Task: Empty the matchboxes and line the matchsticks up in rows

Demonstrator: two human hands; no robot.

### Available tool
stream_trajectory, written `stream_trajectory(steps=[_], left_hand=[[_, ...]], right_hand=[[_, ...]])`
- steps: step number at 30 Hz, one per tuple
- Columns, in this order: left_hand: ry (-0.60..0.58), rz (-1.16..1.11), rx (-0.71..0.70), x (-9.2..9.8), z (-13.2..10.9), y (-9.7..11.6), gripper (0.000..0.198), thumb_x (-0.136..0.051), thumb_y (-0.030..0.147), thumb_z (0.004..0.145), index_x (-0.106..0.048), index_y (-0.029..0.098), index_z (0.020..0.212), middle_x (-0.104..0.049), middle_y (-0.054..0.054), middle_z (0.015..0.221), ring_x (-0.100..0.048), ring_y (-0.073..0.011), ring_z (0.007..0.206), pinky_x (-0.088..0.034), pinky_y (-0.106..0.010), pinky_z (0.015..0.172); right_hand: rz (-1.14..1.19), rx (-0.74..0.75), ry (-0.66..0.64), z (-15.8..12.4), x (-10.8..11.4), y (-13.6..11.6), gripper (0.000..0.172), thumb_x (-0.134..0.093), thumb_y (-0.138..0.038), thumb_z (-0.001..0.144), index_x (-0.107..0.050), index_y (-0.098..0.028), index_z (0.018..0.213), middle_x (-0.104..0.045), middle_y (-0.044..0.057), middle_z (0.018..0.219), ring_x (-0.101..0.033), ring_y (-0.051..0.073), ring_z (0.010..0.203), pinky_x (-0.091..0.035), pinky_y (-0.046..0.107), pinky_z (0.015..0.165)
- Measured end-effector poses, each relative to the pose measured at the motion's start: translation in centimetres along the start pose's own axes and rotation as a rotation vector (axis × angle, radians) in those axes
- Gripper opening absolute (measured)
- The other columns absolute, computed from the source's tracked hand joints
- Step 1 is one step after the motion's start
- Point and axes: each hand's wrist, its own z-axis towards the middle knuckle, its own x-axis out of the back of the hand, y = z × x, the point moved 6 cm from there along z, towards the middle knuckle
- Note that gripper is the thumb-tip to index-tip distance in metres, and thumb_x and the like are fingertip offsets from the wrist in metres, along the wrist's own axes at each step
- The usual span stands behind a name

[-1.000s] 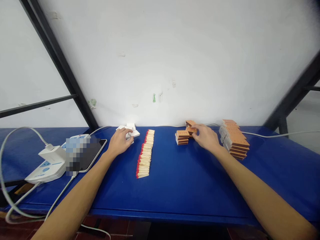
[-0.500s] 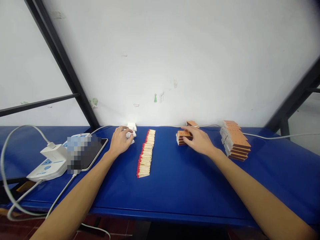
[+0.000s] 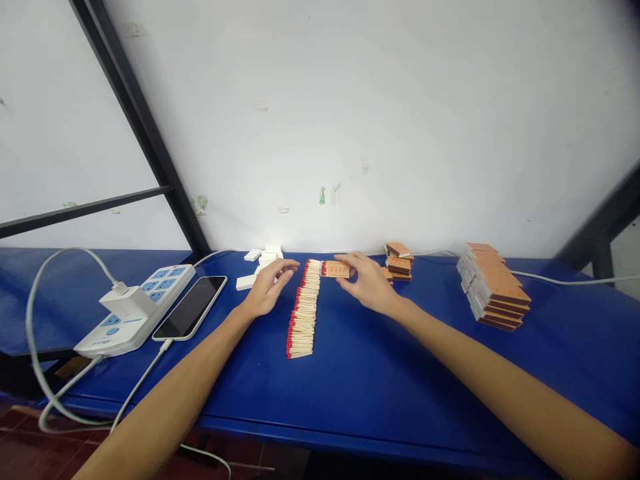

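Observation:
My right hand (image 3: pixel 367 283) grips an orange matchbox (image 3: pixel 337 269) between thumb and fingers, above the far end of a long row of matches (image 3: pixel 303 310). Red match heads show at the box's left end. On the other side of the row is my left hand (image 3: pixel 270 287), its fingers loosely curved and the thumb apart, with nothing visible in it. Behind and left of it lie several white matchbox trays (image 3: pixel 267 255), partly covered by the hand. Past my right hand, several orange matchbox covers (image 3: pixel 399 263) are piled near the wall.
A large stack of matchboxes (image 3: pixel 493 287) stands at the right of the blue table (image 3: pixel 380 387). On the left lie a power strip (image 3: pixel 135 313) with a white charger (image 3: pixel 127 303), a phone (image 3: pixel 191 308) and loose cables. A white wall (image 3: pixel 375 120) closes off the back.
My right hand has moved left from the small pile, bringing a matchbox to the match row. My left hand has come off the white trays and moved right. The view has shifted slightly.

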Motion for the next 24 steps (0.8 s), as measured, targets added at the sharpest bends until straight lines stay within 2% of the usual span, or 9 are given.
stream_trajectory(steps=[5, 8, 10, 13, 15, 17, 19, 21, 24], left_hand=[[0.116, -0.032, 0.131, 0.0, 0.6, -0.9, 0.032, -0.046, 0.043, 0.098, -0.066, 0.020, 0.108, -0.071, -0.005, 0.098, -0.064, -0.0163, 0.075, -0.049, -0.029, 0.072], [0.105, -0.110, 0.258, -0.6, 1.0, -1.5, 0.037, -0.042, 0.047, 0.099, -0.064, 0.020, 0.109, -0.070, -0.002, 0.094, -0.061, -0.0120, 0.057, -0.047, -0.027, 0.061], [0.072, -0.126, 0.291, -1.0, 1.2, -1.6, 0.040, -0.040, 0.050, 0.100, -0.064, 0.019, 0.102, -0.069, -0.001, 0.084, -0.059, -0.0123, 0.054, -0.045, -0.027, 0.059], [0.039, -0.089, 0.294, -1.5, 1.4, -1.6, 0.047, -0.036, 0.052, 0.100, -0.062, 0.018, 0.078, -0.062, 0.000, 0.064, -0.059, -0.0162, 0.061, -0.045, -0.029, 0.065], [0.030, -0.102, 0.280, -1.7, 1.4, -1.7, 0.049, -0.038, 0.051, 0.099, -0.060, 0.018, 0.071, -0.061, -0.001, 0.064, -0.059, -0.0179, 0.068, -0.045, -0.030, 0.070], [0.018, -0.138, 0.265, -1.9, 1.5, -1.7, 0.045, -0.042, 0.050, 0.098, -0.063, 0.018, 0.074, -0.064, -0.002, 0.071, -0.060, -0.0185, 0.073, -0.046, -0.030, 0.072], [0.009, -0.154, 0.261, -2.1, 1.5, -1.7, 0.040, -0.045, 0.049, 0.097, -0.067, 0.018, 0.084, -0.068, -0.003, 0.079, -0.061, -0.0196, 0.078, -0.048, -0.031, 0.076], [0.006, -0.163, 0.258, -2.2, 1.4, -1.7, 0.039, -0.047, 0.048, 0.097, -0.071, 0.018, 0.096, -0.072, -0.005, 0.090, -0.063, -0.0216, 0.085, -0.049, -0.034, 0.082], [-0.010, -0.186, 0.238, -2.2, 1.3, -1.4, 0.037, -0.050, 0.046, 0.096, -0.072, 0.020, 0.108, -0.074, -0.007, 0.108, -0.065, -0.0247, 0.102, -0.049, -0.036, 0.092]], right_hand=[[-0.022, -0.002, -0.003, 2.0, -3.4, -0.5, 0.039, -0.063, -0.013, 0.083, -0.065, -0.020, 0.122, -0.061, 0.007, 0.111, -0.064, 0.020, 0.093, -0.053, 0.033, 0.084], [-0.077, 0.035, -0.019, 2.3, -4.7, -1.6, 0.038, -0.060, -0.016, 0.088, -0.063, -0.023, 0.125, -0.060, 0.006, 0.114, -0.065, 0.019, 0.089, -0.054, 0.032, 0.080], [-0.111, 0.076, -0.026, 2.2, -5.2, -2.4, 0.039, -0.058, -0.015, 0.089, -0.060, -0.024, 0.127, -0.059, 0.006, 0.117, -0.064, 0.017, 0.087, -0.053, 0.030, 0.075], [-0.165, 0.127, -0.049, 2.0, -5.6, -3.0, 0.043, -0.055, -0.009, 0.088, -0.059, -0.023, 0.128, -0.058, 0.008, 0.121, -0.064, 0.018, 0.088, -0.052, 0.030, 0.073], [-0.197, 0.142, -0.077, 1.9, -5.6, -3.1, 0.044, -0.055, -0.006, 0.087, -0.059, -0.022, 0.127, -0.058, 0.010, 0.123, -0.064, 0.020, 0.095, -0.051, 0.033, 0.080], [-0.204, 0.107, -0.090, 2.0, -5.2, -2.9, 0.043, -0.059, -0.011, 0.087, -0.058, -0.021, 0.129, -0.058, 0.012, 0.124, -0.063, 0.024, 0.102, -0.049, 0.038, 0.086], [-0.163, 0.012, -0.092, 2.0, -4.6, -2.3, 0.043, -0.065, -0.023, 0.087, -0.057, -0.021, 0.129, -0.061, 0.012, 0.120, -0.064, 0.026, 0.101, -0.047, 0.042, 0.089], [-0.045, -0.086, -0.117, 1.9, -4.2, -1.7, 0.039, -0.065, -0.034, 0.089, -0.058, -0.023, 0.126, -0.067, 0.008, 0.109, -0.066, 0.022, 0.088, -0.047, 0.041, 0.086], [0.241, -0.182, -0.207, 1.6, -4.4, -1.1, 0.032, -0.053, -0.041, 0.095, -0.060, -0.024, 0.122, -0.070, 0.003, 0.099, -0.064, 0.013, 0.061, -0.050, 0.030, 0.069]])
